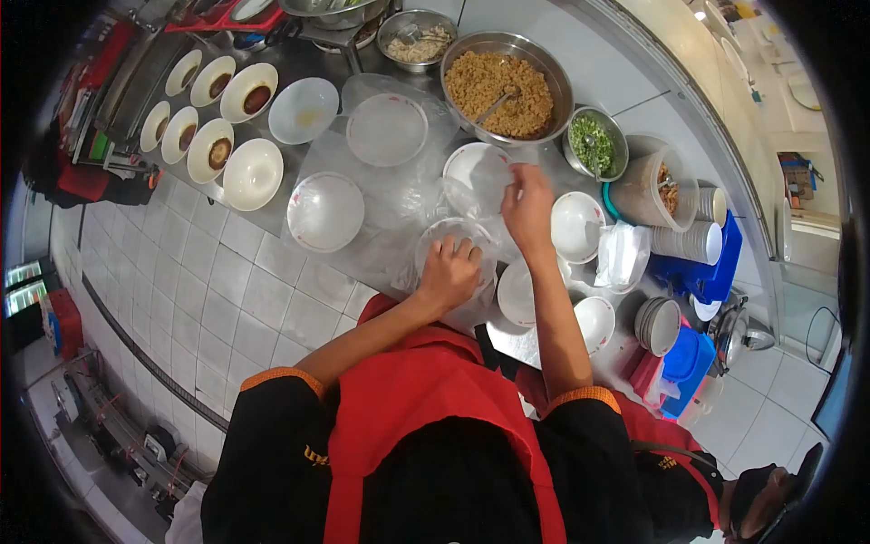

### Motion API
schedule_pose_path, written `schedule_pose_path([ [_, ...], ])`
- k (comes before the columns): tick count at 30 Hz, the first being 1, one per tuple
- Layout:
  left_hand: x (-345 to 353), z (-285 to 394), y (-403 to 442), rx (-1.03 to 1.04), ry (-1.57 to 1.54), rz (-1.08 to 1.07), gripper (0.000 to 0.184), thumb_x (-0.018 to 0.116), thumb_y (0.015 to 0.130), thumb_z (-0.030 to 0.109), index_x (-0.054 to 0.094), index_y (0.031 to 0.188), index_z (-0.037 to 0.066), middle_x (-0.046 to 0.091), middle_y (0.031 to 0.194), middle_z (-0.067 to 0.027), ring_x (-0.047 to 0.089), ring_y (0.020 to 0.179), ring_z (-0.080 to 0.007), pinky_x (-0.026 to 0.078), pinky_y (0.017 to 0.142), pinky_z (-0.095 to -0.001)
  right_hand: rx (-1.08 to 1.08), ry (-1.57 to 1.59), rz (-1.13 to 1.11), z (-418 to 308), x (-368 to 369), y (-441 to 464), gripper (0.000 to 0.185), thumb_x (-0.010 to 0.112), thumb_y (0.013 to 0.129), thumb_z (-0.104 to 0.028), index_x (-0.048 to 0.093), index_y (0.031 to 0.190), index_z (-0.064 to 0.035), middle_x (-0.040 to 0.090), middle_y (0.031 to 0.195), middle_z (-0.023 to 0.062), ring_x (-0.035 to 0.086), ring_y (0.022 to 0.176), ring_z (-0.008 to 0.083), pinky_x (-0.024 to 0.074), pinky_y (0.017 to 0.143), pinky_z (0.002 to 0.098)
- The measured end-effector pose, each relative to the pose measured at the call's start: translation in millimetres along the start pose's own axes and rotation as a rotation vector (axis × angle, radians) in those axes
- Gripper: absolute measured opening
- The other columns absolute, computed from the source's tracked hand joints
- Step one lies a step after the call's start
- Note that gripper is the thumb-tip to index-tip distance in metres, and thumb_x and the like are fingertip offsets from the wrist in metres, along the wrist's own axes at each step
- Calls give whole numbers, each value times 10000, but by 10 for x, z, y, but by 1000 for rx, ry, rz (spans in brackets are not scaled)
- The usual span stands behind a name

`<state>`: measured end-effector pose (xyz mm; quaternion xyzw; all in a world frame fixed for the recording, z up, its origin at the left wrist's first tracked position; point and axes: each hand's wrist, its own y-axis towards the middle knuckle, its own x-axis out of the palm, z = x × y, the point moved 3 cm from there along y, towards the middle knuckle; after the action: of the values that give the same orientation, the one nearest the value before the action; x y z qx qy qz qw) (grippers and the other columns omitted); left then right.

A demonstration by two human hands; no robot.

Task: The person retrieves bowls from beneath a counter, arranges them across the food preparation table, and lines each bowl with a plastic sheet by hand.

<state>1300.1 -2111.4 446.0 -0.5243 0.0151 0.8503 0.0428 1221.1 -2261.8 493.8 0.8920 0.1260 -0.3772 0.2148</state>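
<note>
My left hand (450, 272) is over a white bowl covered with clear plastic (426, 247), its fingers curled down onto the film. Just above and to the right, my right hand (527, 207) has its fingers bent together at the edge of clear film lying over another white bowl (473, 172). Whether it pinches the film is too small to tell. To the left, two more bowls, one lower (324, 212) and one upper (387, 130), are covered by or wrapped in clear plastic.
Bowls with dark sauce (246, 92) stand at the left. Along the back are a large bowl of brown minced food (498, 86), chopped greens (594, 140) and a clear tub (645, 186). Stacked bowls (660, 325) and a blue tray (696, 276) lie right. A co-worker's sleeve (666, 490) shows lower right.
</note>
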Motion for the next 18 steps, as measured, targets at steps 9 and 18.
schedule_pose_path([
  [9,226,-123,-47,85,86,26,170,595,708,117,619,867,60,584,957,-119,531,970,-313,453,727,-436,98,241,-205,-272,62,-183,214,516,684,94,592,868,16,582,828,183,592,712,300,487,664,379],
  [18,-983,-1424,-613,-361,-20,238,165,566,748,135,617,872,39,577,916,-140,532,914,-317,439,748,-420,-453,454,-311,-1159,1275,-273,221,590,653,49,580,870,5,582,882,171,550,886,347,456,811,386],
])
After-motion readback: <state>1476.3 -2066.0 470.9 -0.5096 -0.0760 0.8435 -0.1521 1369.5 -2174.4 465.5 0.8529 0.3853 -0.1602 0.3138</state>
